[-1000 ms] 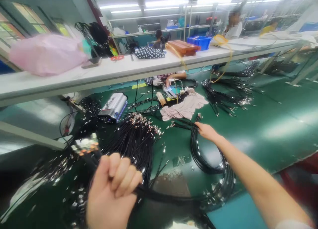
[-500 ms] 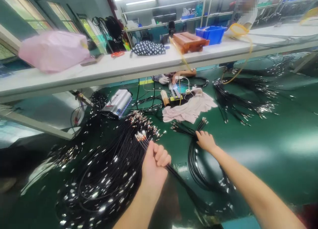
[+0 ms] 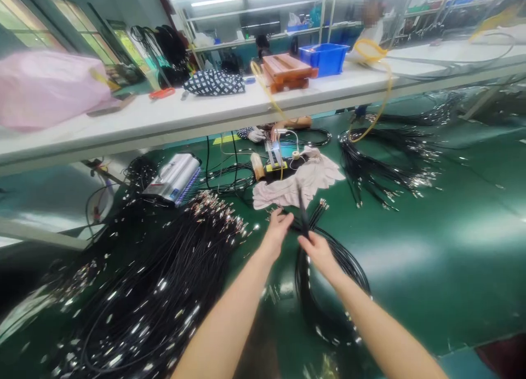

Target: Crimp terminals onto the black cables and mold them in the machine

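Observation:
A coil of black cables (image 3: 351,258) lies on the green tabletop in front of me, its metal-tipped ends (image 3: 323,204) pointing away. My left hand (image 3: 277,235) is closed around the cable ends on the coil's left side; the fingers hide most of them. Just right of it, my right hand (image 3: 319,252) grips a dark, blurred strip (image 3: 303,210) that sticks up over the coil's crossing. Motion blur hides what kind of strip it is. To the left spreads a large heap of black cables (image 3: 164,269) with shiny connector ends.
Beyond the coil lie a pale cloth (image 3: 283,191) and a silver device (image 3: 175,176). More cables (image 3: 382,160) lie at right. A white shelf (image 3: 164,119) crosses above, bearing a blue bin (image 3: 324,59). Another person's hands (image 3: 271,132) show beneath it.
My left hand has let go of its cable bundle and moved right to the coil's ends. My right hand has come down and now holds an upright dark strip. The view has shifted right.

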The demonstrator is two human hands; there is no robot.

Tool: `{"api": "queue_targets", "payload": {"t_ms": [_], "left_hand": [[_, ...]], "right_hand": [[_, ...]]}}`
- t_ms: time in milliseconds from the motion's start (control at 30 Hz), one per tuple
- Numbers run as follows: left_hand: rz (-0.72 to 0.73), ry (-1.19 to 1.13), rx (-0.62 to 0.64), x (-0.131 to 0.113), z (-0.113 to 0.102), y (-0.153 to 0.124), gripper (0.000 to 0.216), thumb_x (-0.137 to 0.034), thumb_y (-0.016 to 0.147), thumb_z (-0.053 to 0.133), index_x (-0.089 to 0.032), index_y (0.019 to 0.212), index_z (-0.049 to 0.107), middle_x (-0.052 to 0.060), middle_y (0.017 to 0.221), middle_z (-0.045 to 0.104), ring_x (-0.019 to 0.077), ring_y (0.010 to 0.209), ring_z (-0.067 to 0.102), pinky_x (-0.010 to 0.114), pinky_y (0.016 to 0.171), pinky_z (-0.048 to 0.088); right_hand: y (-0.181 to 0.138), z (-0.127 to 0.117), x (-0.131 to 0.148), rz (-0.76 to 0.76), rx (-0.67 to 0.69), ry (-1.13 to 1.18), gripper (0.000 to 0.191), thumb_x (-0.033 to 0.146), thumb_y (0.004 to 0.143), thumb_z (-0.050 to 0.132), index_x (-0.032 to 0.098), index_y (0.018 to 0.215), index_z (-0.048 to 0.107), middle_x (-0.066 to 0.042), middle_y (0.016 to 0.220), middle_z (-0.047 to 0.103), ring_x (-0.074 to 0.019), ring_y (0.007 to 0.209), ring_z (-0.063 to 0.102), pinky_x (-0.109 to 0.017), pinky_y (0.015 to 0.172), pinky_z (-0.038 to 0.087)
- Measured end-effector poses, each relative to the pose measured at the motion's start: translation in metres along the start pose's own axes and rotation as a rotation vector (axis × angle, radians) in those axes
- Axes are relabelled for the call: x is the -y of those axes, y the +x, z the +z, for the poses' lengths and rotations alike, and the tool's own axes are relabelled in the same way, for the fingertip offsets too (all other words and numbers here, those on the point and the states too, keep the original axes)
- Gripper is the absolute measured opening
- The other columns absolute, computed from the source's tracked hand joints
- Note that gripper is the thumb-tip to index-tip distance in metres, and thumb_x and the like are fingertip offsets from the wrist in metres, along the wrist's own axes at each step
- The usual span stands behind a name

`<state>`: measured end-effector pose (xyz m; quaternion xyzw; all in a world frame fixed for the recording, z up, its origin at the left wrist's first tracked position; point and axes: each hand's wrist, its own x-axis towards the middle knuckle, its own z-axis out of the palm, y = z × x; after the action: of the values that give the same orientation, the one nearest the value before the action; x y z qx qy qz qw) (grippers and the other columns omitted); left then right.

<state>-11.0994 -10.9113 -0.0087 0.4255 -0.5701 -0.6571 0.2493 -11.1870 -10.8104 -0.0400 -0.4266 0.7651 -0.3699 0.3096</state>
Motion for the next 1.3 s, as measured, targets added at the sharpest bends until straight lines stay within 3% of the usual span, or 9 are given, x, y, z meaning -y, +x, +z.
{"api": "queue_targets", "payload": {"t_ms": [133, 200, 300, 467, 633, 767, 967, 1133, 1300], "left_hand": [[0.012, 0.277, -0.009, 0.075, 0.021, -0.017, 0.067, -0.030, 0.056, 0.069, -0.015, 0.117, 0.045, 0.016, 0.128, 0.041, 0.0317, 0.125, 0.027, 0.043, 0.102, 0.019], [0.007, 0.754, 0.117, 0.113, 0.031, -0.034, 0.075, -0.040, 0.061, 0.064, -0.017, 0.128, 0.037, 0.014, 0.135, 0.036, 0.0330, 0.126, 0.024, 0.046, 0.101, 0.021], [0.079, 1.030, 0.171, 0.149, 0.039, -0.052, 0.074, -0.034, 0.068, 0.056, -0.016, 0.135, 0.029, 0.012, 0.141, 0.028, 0.0317, 0.130, 0.018, 0.046, 0.104, 0.016], [0.168, 1.007, 0.143, 0.154, 0.038, -0.052, 0.059, -0.015, 0.073, 0.043, -0.017, 0.132, 0.036, 0.009, 0.139, 0.033, 0.0267, 0.129, 0.022, 0.042, 0.105, 0.019], [0.148, 0.802, 0.240, 0.143, 0.014, -0.058, 0.071, -0.032, 0.072, 0.054, -0.015, 0.136, 0.028, 0.012, 0.143, 0.026, 0.0306, 0.130, 0.019, 0.045, 0.106, 0.020], [0.265, 0.681, 0.201, 0.134, -0.044, -0.090, 0.061, -0.032, 0.072, 0.056, -0.015, 0.128, 0.039, 0.013, 0.131, 0.041, 0.0289, 0.120, 0.034, 0.042, 0.101, 0.030], [0.416, 0.547, -0.033, 0.131, -0.181, -0.181, 0.024, -0.015, 0.077, 0.048, -0.016, 0.098, 0.059, 0.008, 0.094, 0.064, 0.0197, 0.089, 0.058, 0.031, 0.082, 0.044], [0.464, 0.539, -0.381, 0.130, -0.288, -0.254, 0.017, -0.012, 0.081, 0.044, -0.018, 0.083, 0.060, 0.006, 0.075, 0.064, 0.0168, 0.071, 0.059, 0.028, 0.067, 0.046], [0.473, 0.466, -0.596, 0.140, -0.361, -0.297, 0.018, -0.009, 0.082, 0.045, -0.020, 0.087, 0.059, 0.004, 0.072, 0.062, 0.0160, 0.068, 0.058, 0.027, 0.065, 0.045]], "right_hand": [[0.038, -0.012, -0.058, 0.218, -0.233, -0.315, 0.025, 0.035, 0.083, 0.037, 0.015, 0.078, 0.050, -0.013, 0.083, 0.058, -0.0245, 0.084, 0.055, -0.036, 0.072, 0.040], [0.046, -0.011, -0.078, 0.277, -0.260, -0.441, 0.023, 0.036, 0.080, 0.046, 0.013, 0.080, 0.051, -0.015, 0.084, 0.057, -0.0275, 0.086, 0.056, -0.038, 0.073, 0.039], [0.049, -0.007, -0.092, 0.299, -0.283, -0.574, 0.031, 0.041, 0.081, 0.046, 0.012, 0.089, 0.049, -0.016, 0.089, 0.057, -0.0283, 0.087, 0.056, -0.038, 0.072, 0.040], [0.044, -0.005, -0.078, 0.212, -0.281, -0.704, 0.036, 0.038, 0.083, 0.042, 0.010, 0.106, 0.046, -0.017, 0.100, 0.054, -0.0295, 0.092, 0.054, -0.039, 0.073, 0.041], [0.036, 0.012, -0.030, -0.035, -0.172, -0.712, 0.035, 0.026, 0.082, 0.041, 0.012, 0.113, 0.046, -0.018, 0.108, 0.053, -0.0308, 0.098, 0.051, -0.044, 0.076, 0.040], [0.018, 0.066, 0.029, -0.348, 0.117, -0.590, 0.023, 0.028, 0.081, 0.041, 0.019, 0.096, 0.055, -0.007, 0.095, 0.060, -0.0194, 0.089, 0.057, -0.031, 0.077, 0.044], [-0.032, 0.195, 0.134, -0.742, 0.435, -0.420, 0.025, 0.027, 0.084, 0.037, 0.018, 0.093, 0.058, -0.008, 0.092, 0.061, -0.0191, 0.087, 0.056, -0.033, 0.080, 0.044], [-0.059, 0.313, 0.213, -0.766, 0.442, -0.541, 0.048, 0.044, 0.077, 0.051, 0.011, 0.113, 0.051, -0.015, 0.113, 0.056, -0.0263, 0.106, 0.048, -0.038, 0.092, 0.036], [-0.074, 0.388, 0.254, -0.602, 0.419, -0.744, 0.056, 0.059, 0.067, 0.055, 0.008, 0.087, 0.059, -0.022, 0.091, 0.061, -0.0363, 0.091, 0.053, -0.048, 0.081, 0.037]]}}
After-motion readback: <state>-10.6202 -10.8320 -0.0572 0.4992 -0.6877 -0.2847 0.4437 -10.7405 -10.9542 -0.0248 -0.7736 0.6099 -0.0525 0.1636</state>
